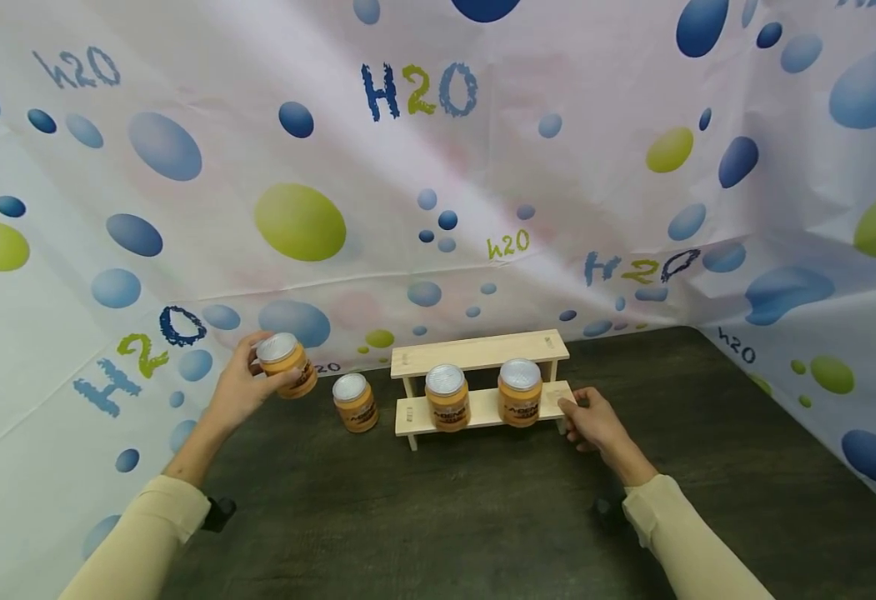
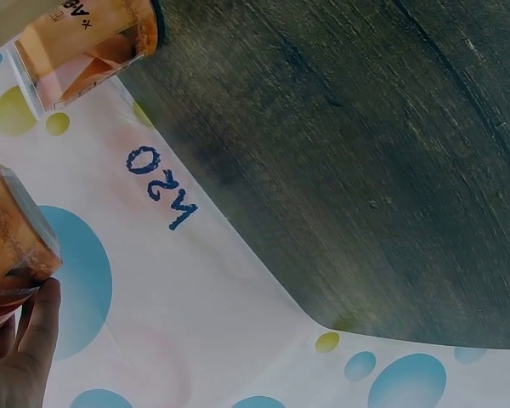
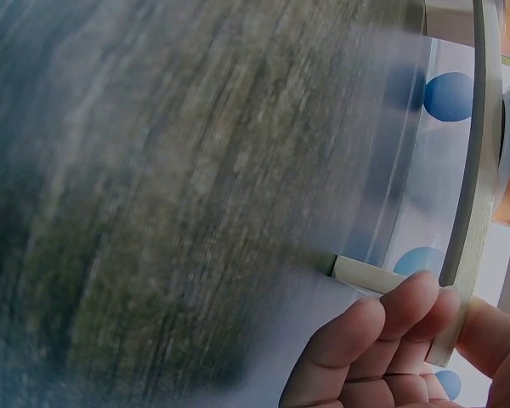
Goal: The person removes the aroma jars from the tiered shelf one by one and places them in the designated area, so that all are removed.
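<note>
My left hand (image 1: 246, 385) grips an orange jar (image 1: 287, 364) with a silvery lid, tilted and raised at the left; the left wrist view shows the fingers (image 2: 36, 327) on that jar (image 2: 13, 246). Below and right of it, a second jar (image 1: 356, 403) stands on the table. A two-step wooden rack (image 1: 480, 353) has two more jars on its lower step, one at the left (image 1: 448, 398) and one at the right (image 1: 520, 392). With thumb above and fingers below, my right hand (image 1: 593, 423) pinches the right end of that lower step (image 3: 469, 212).
The dark wood-grain table (image 1: 407, 525) spreads in front of the rack. Behind and along both sides hangs a white curtain (image 1: 407, 150) with blue and green spots and H2O lettering. The rack's upper step (image 1: 475, 351) stands close to the curtain.
</note>
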The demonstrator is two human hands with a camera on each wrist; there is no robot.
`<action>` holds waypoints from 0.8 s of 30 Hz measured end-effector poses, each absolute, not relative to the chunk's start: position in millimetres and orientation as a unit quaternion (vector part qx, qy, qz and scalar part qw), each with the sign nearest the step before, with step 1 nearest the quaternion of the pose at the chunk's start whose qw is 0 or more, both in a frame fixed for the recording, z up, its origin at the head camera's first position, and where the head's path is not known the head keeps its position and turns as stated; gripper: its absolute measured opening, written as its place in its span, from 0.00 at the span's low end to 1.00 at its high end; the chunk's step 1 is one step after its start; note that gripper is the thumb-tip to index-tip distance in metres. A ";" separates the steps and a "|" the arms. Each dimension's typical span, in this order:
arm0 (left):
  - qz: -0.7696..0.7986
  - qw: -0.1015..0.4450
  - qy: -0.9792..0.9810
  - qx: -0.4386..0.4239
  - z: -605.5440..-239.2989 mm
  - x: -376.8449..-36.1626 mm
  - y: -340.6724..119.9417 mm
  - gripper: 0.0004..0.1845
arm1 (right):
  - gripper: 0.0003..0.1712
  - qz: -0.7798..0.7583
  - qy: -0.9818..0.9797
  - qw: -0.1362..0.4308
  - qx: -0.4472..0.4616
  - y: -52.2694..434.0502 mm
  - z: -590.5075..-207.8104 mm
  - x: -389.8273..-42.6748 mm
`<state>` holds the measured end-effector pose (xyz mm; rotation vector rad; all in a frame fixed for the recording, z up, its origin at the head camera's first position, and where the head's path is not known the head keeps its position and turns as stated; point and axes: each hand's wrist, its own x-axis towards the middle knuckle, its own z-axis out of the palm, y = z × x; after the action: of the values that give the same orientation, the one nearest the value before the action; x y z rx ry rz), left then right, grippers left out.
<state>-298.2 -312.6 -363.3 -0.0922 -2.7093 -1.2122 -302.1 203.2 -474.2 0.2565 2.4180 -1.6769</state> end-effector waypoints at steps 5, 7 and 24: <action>-0.406 0.088 -0.909 -0.027 -365.5 -298.7 -313.0 0.48 | 0.22 -0.564 0.815 0.096 0.088 203.3 -472.5 -301.9; -0.404 0.087 -0.910 -0.026 -366.9 -298.4 -313.6 0.48 | 0.21 -0.564 0.815 0.098 0.089 203.2 -472.0 -301.6; -0.404 0.088 -0.910 -0.038 -386.1 -298.8 -317.2 0.45 | 0.20 -0.564 0.816 0.098 0.087 203.7 -471.7 -302.3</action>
<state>-298.8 -317.2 -386.1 -0.1128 -2.7083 -1.2026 -302.3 203.7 -471.7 0.2562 2.4138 -1.6685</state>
